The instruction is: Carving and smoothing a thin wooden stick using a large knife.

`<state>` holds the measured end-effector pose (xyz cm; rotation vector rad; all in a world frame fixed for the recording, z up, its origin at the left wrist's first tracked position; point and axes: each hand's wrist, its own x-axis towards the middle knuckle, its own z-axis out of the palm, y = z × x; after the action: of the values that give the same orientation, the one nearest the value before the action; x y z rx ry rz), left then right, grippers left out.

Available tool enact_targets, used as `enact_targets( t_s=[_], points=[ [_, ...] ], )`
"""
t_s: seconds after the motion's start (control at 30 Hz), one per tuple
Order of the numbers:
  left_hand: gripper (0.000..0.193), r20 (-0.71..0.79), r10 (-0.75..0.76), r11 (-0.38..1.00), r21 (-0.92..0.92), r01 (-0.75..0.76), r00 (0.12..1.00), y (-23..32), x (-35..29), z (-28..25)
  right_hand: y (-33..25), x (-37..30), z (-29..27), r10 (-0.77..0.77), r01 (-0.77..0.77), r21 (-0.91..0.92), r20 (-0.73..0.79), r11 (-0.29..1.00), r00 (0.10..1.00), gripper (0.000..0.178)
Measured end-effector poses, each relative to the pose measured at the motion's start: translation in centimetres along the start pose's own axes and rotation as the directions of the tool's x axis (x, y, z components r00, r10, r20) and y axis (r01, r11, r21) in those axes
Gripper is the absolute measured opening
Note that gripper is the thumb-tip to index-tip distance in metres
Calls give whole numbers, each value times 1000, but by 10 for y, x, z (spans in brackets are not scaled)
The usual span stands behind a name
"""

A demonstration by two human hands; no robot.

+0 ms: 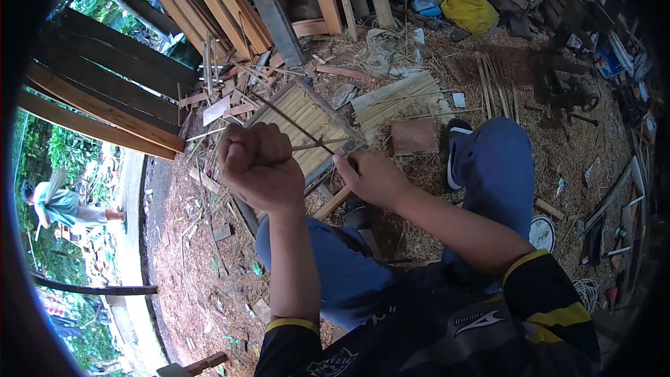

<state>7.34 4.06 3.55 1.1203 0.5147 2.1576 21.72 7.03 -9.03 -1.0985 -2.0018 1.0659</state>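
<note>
Left hand (257,167) fisted, apparently round pale strip (307,145), above slatted panel (328,115); right hand (373,178) grips thin dark tool (286,118) across it; paring, I'd judge – next stroke wants steady angle

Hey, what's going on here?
Someone sitting low is working with both hands. The left hand is closed in a fist and seems to hold a thin pale strip. The right hand grips a long, dark, narrow tool, perhaps a blade, which crosses the strip in this view; whether they touch is hard to tell. A slatted panel lies beyond the hands, a reddish slab to its right, with shavings scattered over the ground.
</note>
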Motion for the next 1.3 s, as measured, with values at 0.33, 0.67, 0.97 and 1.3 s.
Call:
enact_targets(
  t_s=[0.33, 0.67, 0.97, 1.3],
  points=[
    [25, 25, -8, 1000, -23, 8, 1000, 2, -5, -2, -27, -14, -12, -79, 76, 53, 44, 996, 996, 55],
    [29, -36, -20, 1000, -23, 19, 999, 6, 0, -10, -19, 7, -17, 290, -401, 289, 358, 869, 887, 62],
    [28, -103, -9, 999, 45, 14, 995, 3, -6, 6, -35, -11, -8, -70, 70, 39, 4, 997, 998, 66],
    [32, 61, -84, 962, 266, 65, 995, -2, 38, 11, -18, 28, -33, 306, -678, 480, 640, 557, 704, 72]
  ],
)
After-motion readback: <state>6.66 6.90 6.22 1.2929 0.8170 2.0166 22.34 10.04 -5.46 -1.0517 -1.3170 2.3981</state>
